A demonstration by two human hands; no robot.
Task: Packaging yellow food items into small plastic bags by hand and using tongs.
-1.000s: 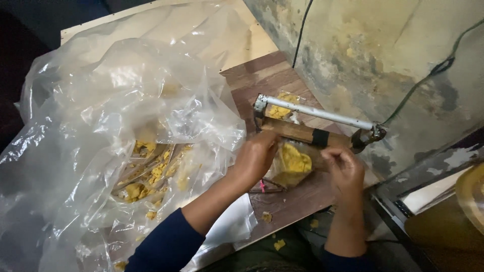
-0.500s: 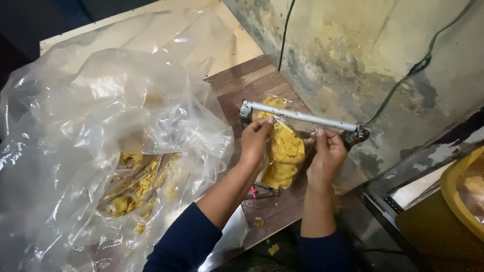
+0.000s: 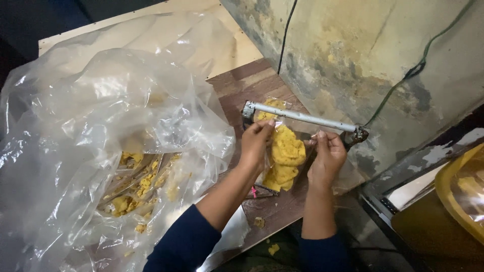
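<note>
Fingers of both my hands pinch the top of a small clear bag [image 3: 285, 153] filled with yellow crumbly food. My left hand [image 3: 255, 143] grips the bag's upper left corner between thumb and fingertips, closed tight on the plastic, and my right hand [image 3: 328, 156] holds the upper right corner the same way, fingers curled in around the film. The bag hangs between them, its mouth raised to the metal bar [image 3: 301, 116] of a hand sealer [image 3: 353, 135], just under that bar, with its filled bottom toward me over the dark wooden table [image 3: 252, 83]. Behind the bar a bit of another clear packet with yellow food [image 3: 272, 104] shows. The sealer sits near the far right edge of the table, close to a stained, patchy wall [image 3: 353, 55], and a black cable [image 3: 286, 30] and a green one [image 3: 421, 63] run down that wall toward it. A few yellow crumbs [image 3: 259, 221] lie on the near edge of the table below my wrists. To my left a large crumpled clear plastic bag [image 3: 111, 131] covers most of the table's left side, with more yellow pieces [image 3: 136, 184] inside it. At the right edge of the view, off the table, is a yellow rounded container [image 3: 461, 196].
</note>
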